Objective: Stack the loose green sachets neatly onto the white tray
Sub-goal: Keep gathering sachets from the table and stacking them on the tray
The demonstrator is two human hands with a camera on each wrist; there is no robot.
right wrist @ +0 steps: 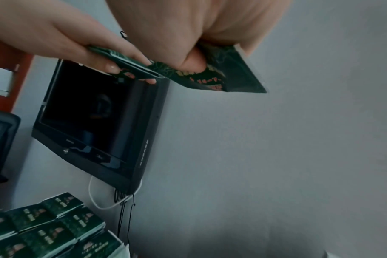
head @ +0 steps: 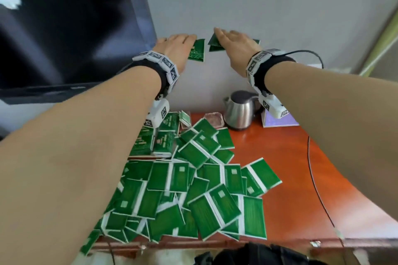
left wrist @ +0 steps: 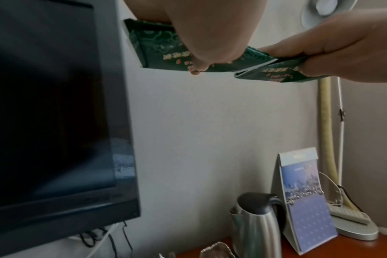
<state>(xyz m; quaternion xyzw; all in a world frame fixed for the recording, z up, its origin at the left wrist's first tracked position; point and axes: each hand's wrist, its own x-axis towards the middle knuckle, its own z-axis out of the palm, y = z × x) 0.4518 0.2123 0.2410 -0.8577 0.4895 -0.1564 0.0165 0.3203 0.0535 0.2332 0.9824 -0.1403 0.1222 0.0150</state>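
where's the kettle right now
In the head view the kettle stands at the back of the orange table, right of centre by the wall, between the sachet pile and the desk calendar.

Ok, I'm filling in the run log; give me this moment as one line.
left hand: holds sachets | right hand: holds sachets | both raised above loose pile

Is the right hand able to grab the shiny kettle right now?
Probably not right away. The right hand is raised high above the table and already grips green sachets, so its fingers are busy. The kettle stands in the open at the back of the table, so the path down to it looks free.
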